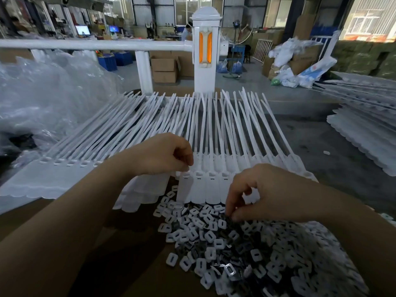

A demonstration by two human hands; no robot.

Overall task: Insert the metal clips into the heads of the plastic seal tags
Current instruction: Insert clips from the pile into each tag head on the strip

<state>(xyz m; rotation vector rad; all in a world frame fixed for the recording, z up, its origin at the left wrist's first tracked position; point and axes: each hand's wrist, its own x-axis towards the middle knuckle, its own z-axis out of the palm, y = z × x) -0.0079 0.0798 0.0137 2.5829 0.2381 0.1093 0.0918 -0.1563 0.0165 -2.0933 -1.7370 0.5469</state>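
Note:
A row of white plastic seal tags [205, 185] lies fanned across the table, heads toward me and long tails pointing away. A big pile of small metal clips [235, 243] covers the brown surface in front of them. My left hand [162, 155] hovers over the tag heads, its curled fingertips pinching down at one head; whether a clip is between them is hidden. My right hand [263, 191] reaches into the far edge of the pile, thumb and fingers pinching a clip there.
Clear plastic bags [47, 93] are heaped at the left. More stacked tag sheets [364, 133] lie at the right. A white rail and post [205, 52] stand behind the table. Cardboard boxes [165, 67] and a workshop floor lie beyond.

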